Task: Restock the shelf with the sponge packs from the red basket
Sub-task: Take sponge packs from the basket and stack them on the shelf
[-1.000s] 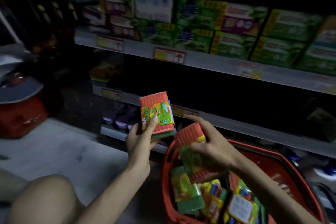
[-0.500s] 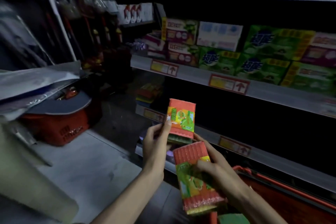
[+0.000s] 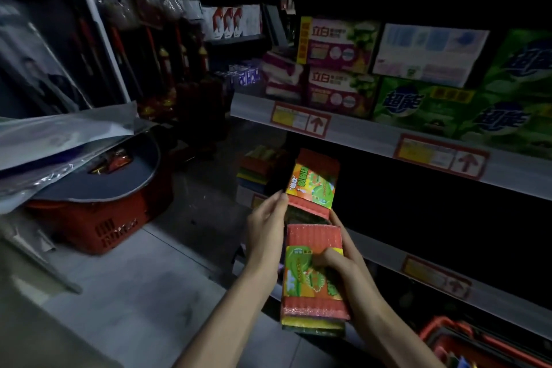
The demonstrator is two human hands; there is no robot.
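Observation:
My left hand [image 3: 265, 227] holds an orange sponge pack [image 3: 313, 182] with a yellow-green label, raised in front of the dark middle shelf. Just below it my right hand [image 3: 343, 266] grips a second orange sponge pack [image 3: 310, 278], thumb across its label. Both packs stand upright and nearly touch. A small stack of sponge packs [image 3: 257, 164] lies at the left end of the dark shelf, beyond my hands. Only the rim of the red basket [image 3: 448, 334] shows at the bottom right.
Green and pink boxed goods [image 3: 418, 98] fill the upper shelf with price tags [image 3: 298, 119] on its edge. Another red basket [image 3: 98, 218] under grey plastic sheets sits on the floor at the left. Mops and brooms hang at the far left.
The view swung left and up away from the basket. Both hands carried their packs up toward the dark shelf; the right pack now sits directly under the left one.

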